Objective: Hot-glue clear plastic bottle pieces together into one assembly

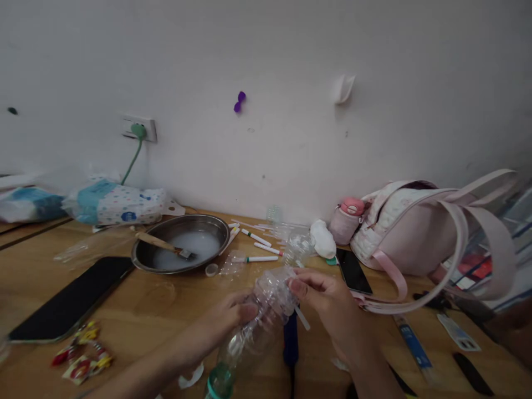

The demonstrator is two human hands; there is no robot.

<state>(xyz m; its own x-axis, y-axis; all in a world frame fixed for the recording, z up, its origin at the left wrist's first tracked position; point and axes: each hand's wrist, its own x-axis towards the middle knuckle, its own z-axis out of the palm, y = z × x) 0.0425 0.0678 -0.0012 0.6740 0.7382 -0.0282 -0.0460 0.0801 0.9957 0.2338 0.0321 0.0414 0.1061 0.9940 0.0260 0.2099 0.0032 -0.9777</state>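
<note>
A clear, ribbed plastic bottle (249, 338) slants across the middle in front of me, its green end (220, 382) towards me at the bottom. My left hand (236, 311) wraps round its side with the thumb on top. At the far end, my right hand (320, 293) pinches the bottle's crumpled, transparent edge between thumb and fingers. A thin whitish strip (302, 318) sticks out just below the right fingers. Under the bottle lies a tool with a dark blue handle (291, 341) and a cord; its tip is hidden.
A metal bowl (143, 260) of cloudy liquid with a wooden-handled brush (158, 241) stands left. Several markers (261, 259) and clear plastic pieces lie beyond the bottle. Phones (70, 299), a pink bag (407, 233), a wipes pack (120, 205) and a keychain (85, 354) lie around.
</note>
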